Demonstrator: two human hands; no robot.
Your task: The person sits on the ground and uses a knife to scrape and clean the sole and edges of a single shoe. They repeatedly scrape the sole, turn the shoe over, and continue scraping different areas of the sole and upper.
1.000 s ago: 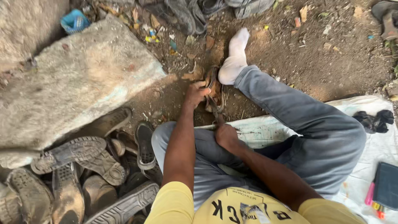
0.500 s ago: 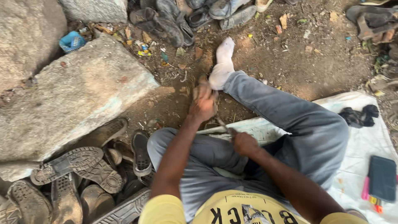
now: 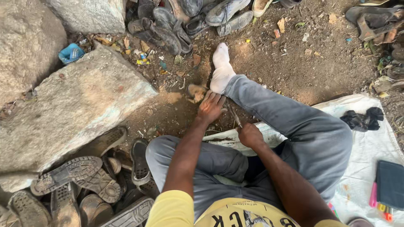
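Brown and worn, a small shoe piece (image 3: 196,91) lies on the dirt ground (image 3: 294,71) just above the middle of the frame, immediately left of a white-socked foot (image 3: 220,69). The left hand (image 3: 210,107) is laid over its lower right edge, palm down, with the fingers (image 3: 206,99) spread flat and pressing on it rather than curled round it. The piece therefore lies up and to the left of those fingers, touching them.

A thin metal tool (image 3: 235,116) is gripped in the right hand (image 3: 250,135), which is clenched around its lower end just below and right of the left hand. The tool's long axis runs up and slightly left from the fist, its tip ending near the heel of the left hand and the sock, short of the shoe piece. Whether the tip touches anything cannot be told.

Of the two hands, the left is the nearer to the shoe piece; the right sits lower in the frame, above a white sheet (image 3: 366,143) spread under the grey-trousered legs (image 3: 294,122). Worn shoes (image 3: 84,176) are heaped at lower left beside a large stone slab (image 3: 71,105).
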